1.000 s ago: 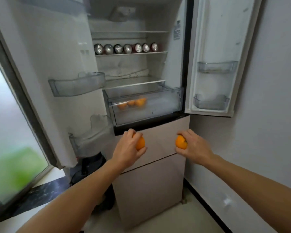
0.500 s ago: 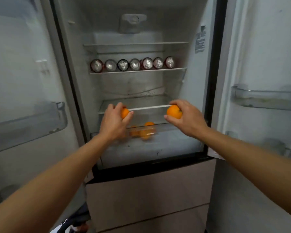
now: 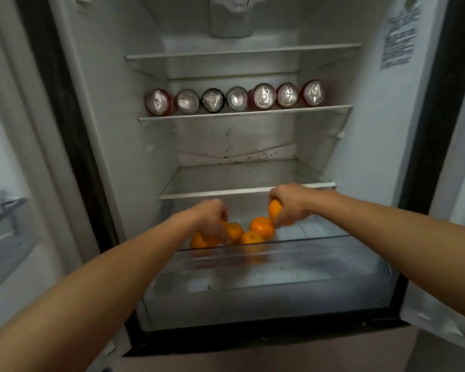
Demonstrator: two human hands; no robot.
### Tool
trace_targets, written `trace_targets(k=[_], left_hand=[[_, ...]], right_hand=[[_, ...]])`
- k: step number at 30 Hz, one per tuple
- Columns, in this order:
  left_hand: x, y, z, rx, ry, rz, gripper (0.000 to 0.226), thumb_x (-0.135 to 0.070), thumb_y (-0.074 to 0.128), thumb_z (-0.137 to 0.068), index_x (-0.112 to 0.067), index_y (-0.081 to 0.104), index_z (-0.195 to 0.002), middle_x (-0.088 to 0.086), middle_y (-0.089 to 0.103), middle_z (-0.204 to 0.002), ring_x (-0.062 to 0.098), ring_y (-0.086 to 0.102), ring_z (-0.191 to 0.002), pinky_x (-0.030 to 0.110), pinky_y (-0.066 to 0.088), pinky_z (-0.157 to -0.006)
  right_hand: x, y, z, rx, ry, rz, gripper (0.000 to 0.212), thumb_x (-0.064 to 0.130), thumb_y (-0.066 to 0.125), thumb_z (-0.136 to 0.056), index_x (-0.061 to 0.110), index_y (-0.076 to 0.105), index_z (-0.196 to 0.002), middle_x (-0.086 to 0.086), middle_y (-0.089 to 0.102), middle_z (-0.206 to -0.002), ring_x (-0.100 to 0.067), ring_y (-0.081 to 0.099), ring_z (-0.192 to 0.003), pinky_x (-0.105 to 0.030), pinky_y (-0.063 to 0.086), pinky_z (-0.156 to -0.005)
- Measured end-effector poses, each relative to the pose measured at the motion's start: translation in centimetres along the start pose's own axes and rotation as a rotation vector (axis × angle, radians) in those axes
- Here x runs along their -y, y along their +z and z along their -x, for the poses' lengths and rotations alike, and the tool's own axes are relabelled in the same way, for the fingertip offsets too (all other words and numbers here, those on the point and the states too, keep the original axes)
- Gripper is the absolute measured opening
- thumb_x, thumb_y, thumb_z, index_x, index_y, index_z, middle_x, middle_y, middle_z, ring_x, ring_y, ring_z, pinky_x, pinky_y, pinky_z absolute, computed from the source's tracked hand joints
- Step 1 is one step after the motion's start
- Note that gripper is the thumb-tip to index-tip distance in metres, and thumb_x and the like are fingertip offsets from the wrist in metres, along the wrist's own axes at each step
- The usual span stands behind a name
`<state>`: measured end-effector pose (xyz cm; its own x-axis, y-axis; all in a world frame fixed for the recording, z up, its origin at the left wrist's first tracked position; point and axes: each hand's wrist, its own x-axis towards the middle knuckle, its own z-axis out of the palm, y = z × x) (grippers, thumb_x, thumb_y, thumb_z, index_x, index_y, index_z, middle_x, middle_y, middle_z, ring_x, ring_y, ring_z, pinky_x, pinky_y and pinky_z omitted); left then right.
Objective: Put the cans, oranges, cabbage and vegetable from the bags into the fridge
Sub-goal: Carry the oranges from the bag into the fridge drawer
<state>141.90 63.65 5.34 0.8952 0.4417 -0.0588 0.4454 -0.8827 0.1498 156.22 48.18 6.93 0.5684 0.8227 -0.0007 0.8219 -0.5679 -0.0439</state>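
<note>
Fridge, smooth white plastic inside; clear bottom drawer holds a pile of round oranges. Left hand curls round the left orange in the pile, right hand grips the right orange just above. Shiny cans line a shelf.

Left hand hides its grip among oranges
</note>
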Motion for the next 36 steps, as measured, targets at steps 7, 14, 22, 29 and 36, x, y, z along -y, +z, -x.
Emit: trace_targets(k=[7, 14, 22, 29, 36], left_hand=[[-0.4, 2.4, -4.4, 0.285, 0.078, -0.157, 0.055, -0.026, 0.079, -0.071, -0.018, 0.048, -0.117, 0.006, 0.057, -0.117, 0.025, 0.058, -0.096, 0.034, 0.05, -0.074], [0.0, 4.2, -5.4, 0.365, 0.094, -0.053, 0.04, -0.019, 0.074, -0.074, -0.017, 0.05, -0.105, 0.004, 0.058, -0.1, 0.022, 0.062, -0.082, 0.033, 0.052, -0.062], [-0.3, 3.6, -4.9, 0.313, 0.092, -0.128, 0.05, -0.02, 0.073, -0.08, -0.013, 0.047, -0.122, 0.009, 0.052, -0.126, 0.027, 0.054, -0.111, 0.03, 0.042, -0.074], [0.3, 1.9, -2.7, 0.071, 0.042, 0.034, 0.039, -0.032, 0.074, -0.079, -0.015, 0.057, -0.11, 0.005, 0.06, -0.106, 0.02, 0.055, -0.09, 0.028, 0.044, -0.072], [0.6, 2.6, 5.4, -0.267, 0.051, 0.223, 0.039, -0.046, 0.057, -0.091, -0.023, 0.054, -0.059, -0.004, 0.055, -0.058, 0.016, 0.054, -0.063, 0.03, 0.04, -0.058]], right_hand=[[-1.2, 3.5, -6.2, 0.261, 0.045, 0.054, 0.067, 0.057, 0.076, -0.068, 0.012, 0.059, -0.116, -0.006, 0.06, -0.109, -0.025, 0.062, -0.088, -0.033, 0.053, -0.073], [-0.8, 6.6, -8.9, 0.522, 0.181, -0.072, 0.083, 0.03, 0.087, -0.065, 0.008, 0.043, -0.132, -0.015, 0.046, -0.134, -0.04, 0.058, -0.109, -0.047, 0.059, -0.074], [-1.9, 6.9, -8.8, 0.498, 0.15, -0.059, 0.077, 0.032, 0.085, -0.069, 0.006, 0.044, -0.13, -0.017, 0.053, -0.128, -0.038, 0.065, -0.101, -0.044, 0.059, -0.077], [-2.6, 2.6, -4.6, 0.167, 0.037, -0.314, 0.04, 0.035, 0.073, -0.083, 0.006, 0.064, -0.109, -0.012, 0.067, -0.091, -0.026, 0.069, -0.086, -0.029, 0.057, -0.058], [-2.5, 2.6, 4.2, -0.193, -0.089, -0.323, 0.045, 0.054, 0.057, -0.088, 0.012, 0.069, -0.076, -0.005, 0.071, -0.072, -0.021, 0.067, -0.072, -0.036, 0.053, -0.066]])
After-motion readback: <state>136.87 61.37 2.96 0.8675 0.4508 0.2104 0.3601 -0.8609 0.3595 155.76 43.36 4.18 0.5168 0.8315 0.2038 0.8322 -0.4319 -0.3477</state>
